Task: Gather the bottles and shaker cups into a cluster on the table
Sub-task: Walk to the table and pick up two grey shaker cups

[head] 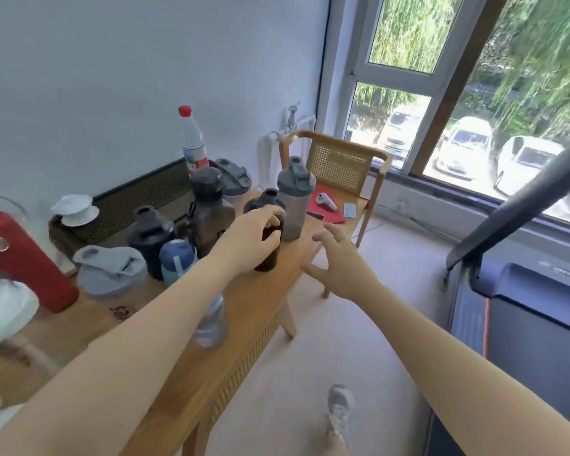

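Bottles and shaker cups crowd the wooden table [297, 258]. My left hand [254, 238] is wrapped around a dark brown bottle [270, 255] near the table's right end. Just right of it stands a grey shaker cup [293, 202]. My right hand [339, 261] hovers open past the table's front edge, fingers spread, holding nothing. Behind are a tall brown bottle [211, 212], another grey shaker [234, 182] and a clear bottle with a red cap [193, 143]. To the left are a black shaker [150, 238], a small blue bottle [176, 261], a light grey lidded cup [112, 271] and a red flask [23, 258]. A clear plastic bottle [211, 320] sits under my left forearm.
A wooden chair [339, 166] stands beyond the table's right end with a red pad and a white controller [326, 200] on it. A treadmill [524, 291] fills the right side. White crumpled material [4, 307] lies at the far left. My shoe [339, 409] is on the floor.
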`<action>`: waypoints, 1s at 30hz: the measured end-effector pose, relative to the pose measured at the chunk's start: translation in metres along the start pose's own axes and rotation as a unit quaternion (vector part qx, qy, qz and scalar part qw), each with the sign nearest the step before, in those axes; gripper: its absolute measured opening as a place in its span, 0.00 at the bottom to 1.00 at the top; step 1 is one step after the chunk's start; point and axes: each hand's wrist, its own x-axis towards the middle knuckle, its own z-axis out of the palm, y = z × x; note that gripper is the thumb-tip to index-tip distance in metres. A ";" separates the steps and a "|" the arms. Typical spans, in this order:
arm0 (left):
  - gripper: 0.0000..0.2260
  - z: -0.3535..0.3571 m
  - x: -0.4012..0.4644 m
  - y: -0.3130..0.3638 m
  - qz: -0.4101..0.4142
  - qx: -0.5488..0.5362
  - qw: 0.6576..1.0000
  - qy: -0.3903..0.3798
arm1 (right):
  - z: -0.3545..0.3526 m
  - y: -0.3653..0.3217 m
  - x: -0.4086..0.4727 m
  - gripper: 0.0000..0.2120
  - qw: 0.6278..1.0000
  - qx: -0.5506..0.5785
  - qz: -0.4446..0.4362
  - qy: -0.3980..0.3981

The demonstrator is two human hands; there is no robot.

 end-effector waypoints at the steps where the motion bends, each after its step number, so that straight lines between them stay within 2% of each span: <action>1: 0.18 0.005 0.017 -0.001 -0.006 -0.001 1.000 0.025 | -0.005 0.011 0.024 0.31 1.000 -0.015 -0.022 0.006; 6: 0.18 0.024 0.098 -0.004 -0.032 0.047 0.990 0.130 | -0.036 0.050 0.146 0.36 0.993 -0.008 -0.114 0.024; 12: 0.25 0.027 0.177 -0.011 -0.182 0.102 0.959 0.190 | -0.067 0.068 0.244 0.53 0.978 0.048 -0.177 -0.097; 15: 0.28 0.026 0.200 -0.027 -0.249 0.154 0.936 0.196 | -0.063 0.069 0.272 0.58 0.962 0.050 -0.231 -0.138; 18: 0.30 0.022 0.211 -0.043 -0.352 0.180 0.901 0.177 | -0.052 0.075 0.290 0.56 0.944 0.045 -0.272 -0.181; 21: 0.34 0.022 0.221 -0.061 -0.444 0.108 0.877 0.147 | -0.047 0.081 0.300 0.55 0.928 0.062 -0.294 -0.218; 25: 0.47 0.024 0.231 -0.086 -0.492 0.020 0.860 0.133 | -0.037 0.087 0.305 0.55 0.917 0.055 -0.330 -0.220; 30: 0.53 0.023 0.248 -0.099 -0.512 0.108 0.844 0.116 | -0.023 0.092 0.309 0.48 0.919 0.110 -0.342 -0.165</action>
